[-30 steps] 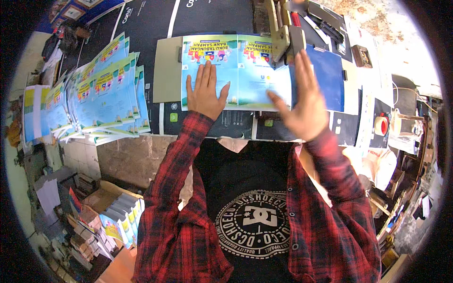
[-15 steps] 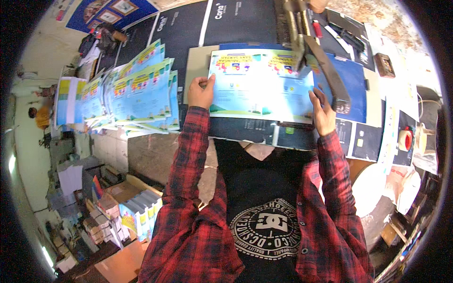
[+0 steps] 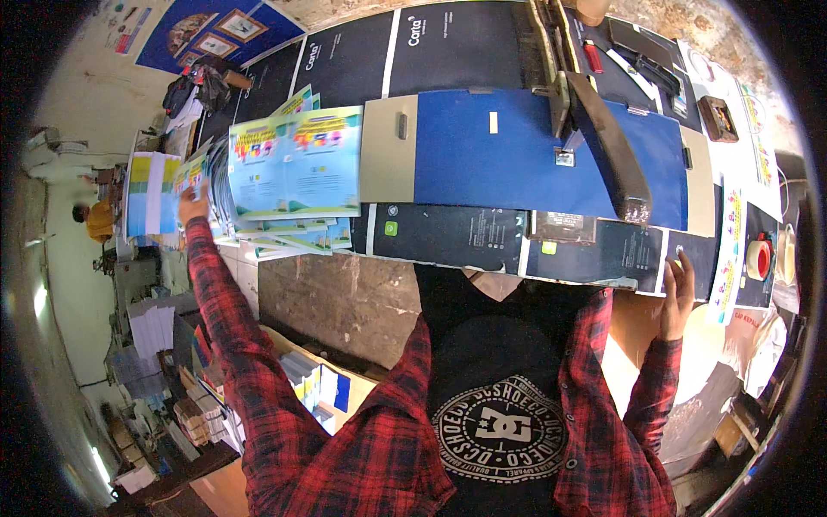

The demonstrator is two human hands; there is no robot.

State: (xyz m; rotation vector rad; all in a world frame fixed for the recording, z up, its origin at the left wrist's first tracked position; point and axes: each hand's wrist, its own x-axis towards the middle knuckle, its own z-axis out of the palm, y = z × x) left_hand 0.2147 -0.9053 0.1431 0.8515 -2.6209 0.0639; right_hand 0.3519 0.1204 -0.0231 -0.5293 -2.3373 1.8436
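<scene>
Since 1 second ago, when both hands were pressed flat on an open printed sheet on the blue bed of the stapling machine [image 3: 517,155], the sheet has been carried off to the person's left. The colourful booklet [image 3: 297,164] is now held over the fanned stack of like booklets [image 3: 284,237] at the left end of the table [image 3: 465,237]. The left hand [image 3: 191,205] is seen at the booklet's left edge, its fingers apparently closed on that edge, though the grip itself is too small to be told clearly. The right hand [image 3: 678,293] has been drawn back to the table's near right edge, its fingers spread and nothing held. The blue bed is thus left bare under the dark stapler arm [image 3: 607,146], which is judged to mean that 1 booklet is finished and being added to the pile.

The table is covered with dark printed sheets. A roll of red tape [image 3: 758,258] lies at the far right. Below the table on the left, a cardboard box of booklets [image 3: 319,388] and piles of paper [image 3: 155,327] are seen on the floor, and posters [image 3: 215,34] are fixed to the wall.
</scene>
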